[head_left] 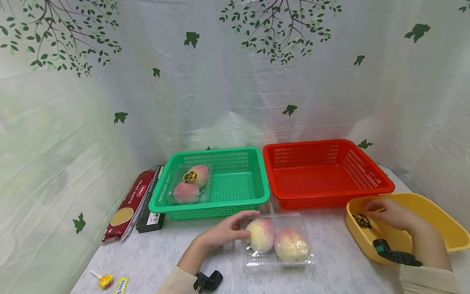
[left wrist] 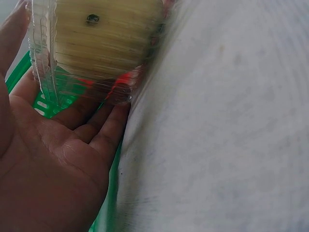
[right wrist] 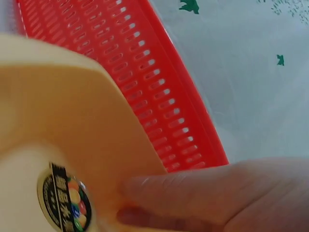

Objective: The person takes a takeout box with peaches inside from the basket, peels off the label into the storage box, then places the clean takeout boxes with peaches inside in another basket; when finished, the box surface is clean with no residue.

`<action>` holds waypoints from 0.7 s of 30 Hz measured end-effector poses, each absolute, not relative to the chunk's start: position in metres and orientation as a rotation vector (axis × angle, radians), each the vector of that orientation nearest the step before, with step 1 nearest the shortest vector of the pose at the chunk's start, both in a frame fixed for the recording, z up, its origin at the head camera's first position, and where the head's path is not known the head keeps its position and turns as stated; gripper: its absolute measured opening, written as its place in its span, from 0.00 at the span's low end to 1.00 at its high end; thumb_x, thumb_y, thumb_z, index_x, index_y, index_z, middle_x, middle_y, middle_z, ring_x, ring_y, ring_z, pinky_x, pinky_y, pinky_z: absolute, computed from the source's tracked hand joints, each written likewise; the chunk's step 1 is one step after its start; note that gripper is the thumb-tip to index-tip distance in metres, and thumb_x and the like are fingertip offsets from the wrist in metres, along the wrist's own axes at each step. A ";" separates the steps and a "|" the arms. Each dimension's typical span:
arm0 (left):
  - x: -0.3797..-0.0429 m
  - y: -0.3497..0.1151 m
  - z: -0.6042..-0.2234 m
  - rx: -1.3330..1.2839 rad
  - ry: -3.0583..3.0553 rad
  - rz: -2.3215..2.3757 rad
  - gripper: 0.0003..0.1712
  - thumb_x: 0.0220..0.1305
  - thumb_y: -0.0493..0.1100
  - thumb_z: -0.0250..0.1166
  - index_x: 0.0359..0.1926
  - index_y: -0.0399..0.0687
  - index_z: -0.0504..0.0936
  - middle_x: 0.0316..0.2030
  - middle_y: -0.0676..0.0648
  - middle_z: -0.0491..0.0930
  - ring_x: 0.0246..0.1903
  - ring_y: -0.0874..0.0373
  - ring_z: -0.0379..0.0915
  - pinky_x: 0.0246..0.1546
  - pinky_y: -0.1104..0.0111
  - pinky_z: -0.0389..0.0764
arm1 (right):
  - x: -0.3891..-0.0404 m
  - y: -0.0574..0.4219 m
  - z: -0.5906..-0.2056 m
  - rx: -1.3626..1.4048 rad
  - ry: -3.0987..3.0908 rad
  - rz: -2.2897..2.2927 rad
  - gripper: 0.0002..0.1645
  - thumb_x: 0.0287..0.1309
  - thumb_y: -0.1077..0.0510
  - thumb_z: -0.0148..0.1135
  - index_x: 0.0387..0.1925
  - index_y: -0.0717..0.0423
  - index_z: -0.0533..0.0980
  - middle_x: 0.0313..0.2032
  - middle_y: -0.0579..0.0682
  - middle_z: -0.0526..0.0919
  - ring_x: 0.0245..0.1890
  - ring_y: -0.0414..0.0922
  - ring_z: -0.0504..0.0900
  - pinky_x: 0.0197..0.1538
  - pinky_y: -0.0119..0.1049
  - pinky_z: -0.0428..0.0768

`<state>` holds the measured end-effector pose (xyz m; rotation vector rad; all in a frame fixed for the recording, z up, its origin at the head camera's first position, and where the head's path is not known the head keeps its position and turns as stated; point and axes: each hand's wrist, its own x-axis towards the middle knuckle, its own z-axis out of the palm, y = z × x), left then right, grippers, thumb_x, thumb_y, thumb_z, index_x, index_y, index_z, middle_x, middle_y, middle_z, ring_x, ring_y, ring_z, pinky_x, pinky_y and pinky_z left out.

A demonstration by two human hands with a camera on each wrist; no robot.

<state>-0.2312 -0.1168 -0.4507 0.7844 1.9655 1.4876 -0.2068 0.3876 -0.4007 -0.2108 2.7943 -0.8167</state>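
A clear plastic clamshell box (head_left: 278, 261) with two yellow-pink peaches (head_left: 292, 244) stands on the table in front of the baskets. My left hand (head_left: 230, 229) grips its left side, the thumb and fingers on different sides of the plastic in the left wrist view. Inside the yellow basin (head_left: 427, 200) at the right, my right hand (head_left: 393, 213) hangs with bent fingers near the left wall. Close to those fingertips is a round black-and-gold sticker (right wrist: 65, 198) with a fruit picture, apart from the fingers.
A green basket (head_left: 235, 183) holds another peach box (head_left: 189, 183) bearing a similar round sticker. Right of it stands a red basket (head_left: 312, 179). A red packet (head_left: 128, 208) and a black box (head_left: 150, 220) lie at left, a lollipop (head_left: 105, 281) and yellow sachet (head_left: 121, 285) in front.
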 end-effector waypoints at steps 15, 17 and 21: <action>-0.230 -0.116 -0.451 0.751 1.979 1.470 0.35 0.71 0.53 0.62 0.75 0.63 0.62 0.75 0.58 0.58 0.76 0.53 0.51 0.70 0.60 0.63 | -0.194 0.377 -0.366 -0.016 2.982 -0.875 0.28 0.74 0.46 0.51 0.55 0.69 0.77 0.43 0.62 0.85 0.40 0.50 0.81 0.37 0.40 0.83; -0.230 -0.116 -0.451 0.750 1.978 1.464 0.36 0.71 0.53 0.61 0.76 0.63 0.61 0.76 0.58 0.57 0.76 0.53 0.50 0.70 0.59 0.62 | -0.194 0.375 -0.366 0.044 3.024 -0.999 0.27 0.75 0.47 0.49 0.55 0.68 0.75 0.42 0.62 0.84 0.38 0.48 0.80 0.33 0.34 0.81; -0.230 -0.117 -0.452 0.760 1.987 1.449 0.36 0.71 0.53 0.60 0.76 0.62 0.59 0.76 0.58 0.56 0.77 0.52 0.47 0.71 0.57 0.60 | -0.194 0.372 -0.371 0.271 3.070 -1.243 0.29 0.76 0.45 0.45 0.61 0.64 0.72 0.49 0.63 0.80 0.38 0.43 0.75 0.31 0.26 0.79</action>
